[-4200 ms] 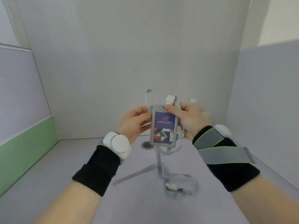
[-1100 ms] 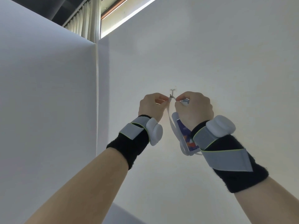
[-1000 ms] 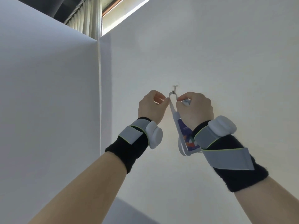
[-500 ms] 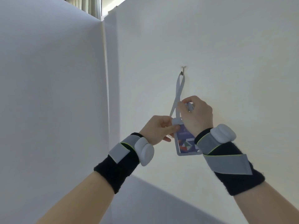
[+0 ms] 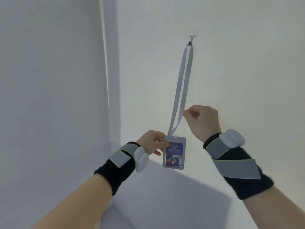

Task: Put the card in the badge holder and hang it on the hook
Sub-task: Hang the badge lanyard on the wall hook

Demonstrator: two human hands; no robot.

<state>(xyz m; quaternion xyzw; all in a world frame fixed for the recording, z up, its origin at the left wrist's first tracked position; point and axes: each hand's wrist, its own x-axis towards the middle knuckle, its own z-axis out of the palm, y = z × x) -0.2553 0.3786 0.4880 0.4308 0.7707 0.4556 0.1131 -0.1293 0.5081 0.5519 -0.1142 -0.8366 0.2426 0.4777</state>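
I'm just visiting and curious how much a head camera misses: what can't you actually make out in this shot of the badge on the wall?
Print on the card: head view, too small and blurred to read.
The hook: head view, tiny; its shape under the lanyard loop is unclear.
Upper left edge of the badge holder: head view, behind the left hand thumb.
Grip of the right hand: head view, curled fingers hide whether it pinches the lanyard or only touches it.

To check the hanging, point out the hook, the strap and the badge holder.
hook (image 5: 190,42): head view, on its dark curved tip, where the strap loops over.
strap (image 5: 186,80): head view, on the right strand, about midway down.
badge holder (image 5: 174,154): head view, middle of its front.
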